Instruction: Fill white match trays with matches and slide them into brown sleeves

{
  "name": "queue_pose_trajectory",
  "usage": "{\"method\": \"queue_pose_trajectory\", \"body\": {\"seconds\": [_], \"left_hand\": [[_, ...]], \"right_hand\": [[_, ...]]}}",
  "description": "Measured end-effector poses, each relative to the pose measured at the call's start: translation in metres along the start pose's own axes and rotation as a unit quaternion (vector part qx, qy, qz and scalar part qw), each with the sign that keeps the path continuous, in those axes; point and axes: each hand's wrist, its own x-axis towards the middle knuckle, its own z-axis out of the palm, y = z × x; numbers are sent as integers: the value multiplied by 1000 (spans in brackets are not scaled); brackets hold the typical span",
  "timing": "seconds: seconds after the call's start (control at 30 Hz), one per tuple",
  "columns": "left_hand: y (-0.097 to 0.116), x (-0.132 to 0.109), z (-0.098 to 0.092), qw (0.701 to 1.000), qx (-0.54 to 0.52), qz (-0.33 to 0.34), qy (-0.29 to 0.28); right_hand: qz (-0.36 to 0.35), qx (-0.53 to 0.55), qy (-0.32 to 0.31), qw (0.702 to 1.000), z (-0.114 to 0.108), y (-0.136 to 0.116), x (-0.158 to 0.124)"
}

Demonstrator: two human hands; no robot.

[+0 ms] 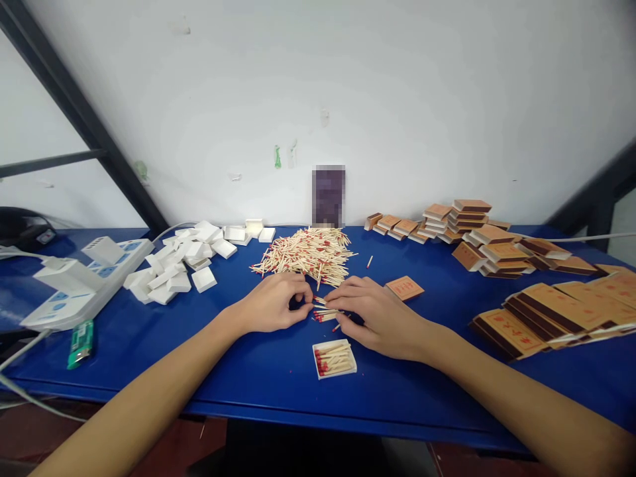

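A small bunch of red-tipped matches [325,314] lies on the blue table between my hands. My left hand [273,301] is curled, thumb and forefinger pinched together beside the match heads; what is between them, if anything, is too small to make out. From the other side, my right hand [375,315] has its thumb and fingers around the tail ends of the bunch. Closer to me sits a white matchbox tray [356,368] with matches lying in it. Just beyond my hands rises a large heap of loose matches [313,254].
White empty trays [171,268] are piled at left, near a power strip [89,291] and a green packet [80,344]. Orange matchbox sleeves [497,248] are stacked at right, with more sleeves [517,331] nearer. One matchbox [405,287] lies beyond my right hand. A pixelated dark object [328,197] leans on the wall.
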Motion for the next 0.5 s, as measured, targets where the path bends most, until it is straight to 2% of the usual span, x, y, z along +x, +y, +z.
{"method": "queue_pose_trajectory", "body": {"seconds": [0.5], "left_hand": [[2, 1, -1, 1000, -4, 6, -14]], "right_hand": [[-5, 10, -8, 1000, -1, 0, -1]]}}
